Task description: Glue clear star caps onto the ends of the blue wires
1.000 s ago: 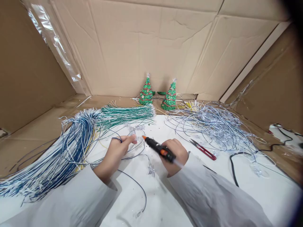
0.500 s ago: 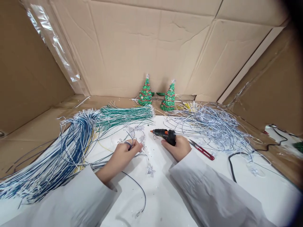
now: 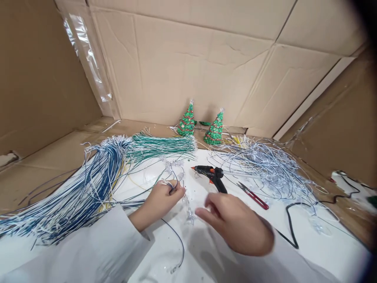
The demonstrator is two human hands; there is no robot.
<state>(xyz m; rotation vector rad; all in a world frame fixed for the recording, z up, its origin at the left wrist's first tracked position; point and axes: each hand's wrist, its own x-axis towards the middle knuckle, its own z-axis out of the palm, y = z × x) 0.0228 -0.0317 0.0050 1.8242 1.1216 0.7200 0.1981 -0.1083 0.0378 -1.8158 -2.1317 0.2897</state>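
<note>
On the left, a thick bundle of blue and white wires (image 3: 97, 181) spreads over the white table (image 3: 194, 251), with green wires (image 3: 165, 144) behind it. The left hand (image 3: 163, 202) pinches thin wires (image 3: 171, 188) close in front of some clear stars (image 3: 173, 167). Two small trees (image 3: 187, 122) stand at the back. Another clear star (image 3: 191, 216) lies between the hands, just beside the right thumb. The glue gun (image 3: 212, 173) rests beyond the right hand (image 3: 241, 224), which is loosely curled, thumb apart from the fingers. Red scissors (image 3: 255, 196), a wire tangle (image 3: 271, 157) and a black cord (image 3: 290, 224) crowd the right.

The left fingers cover the wire ends; the right hand, blurred, hides the gun's handle end. A white object (image 3: 343, 182) at far right is unclear.
</note>
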